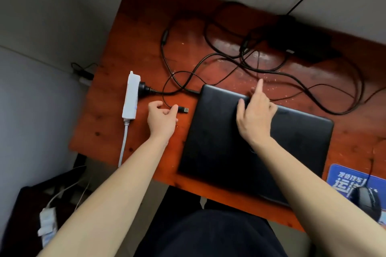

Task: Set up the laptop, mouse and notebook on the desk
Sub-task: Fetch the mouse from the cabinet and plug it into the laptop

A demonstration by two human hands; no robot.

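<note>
On my red worktop [100,131] between grey walls [52,16], left grip [163,116] pinches USB plug [183,109]; right grip [255,115] clasps laptop [219,148].

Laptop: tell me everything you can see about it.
The laptop is black and matte, plastic by the look, with rounded corners. Its lid is closed and it lies flat on the desk, near the front edge. A cable meets its far left corner. The right hand rests on the lid's far edge, index finger straight, and the forearm crosses the lid. A mouse pad lies close on its right.
</note>
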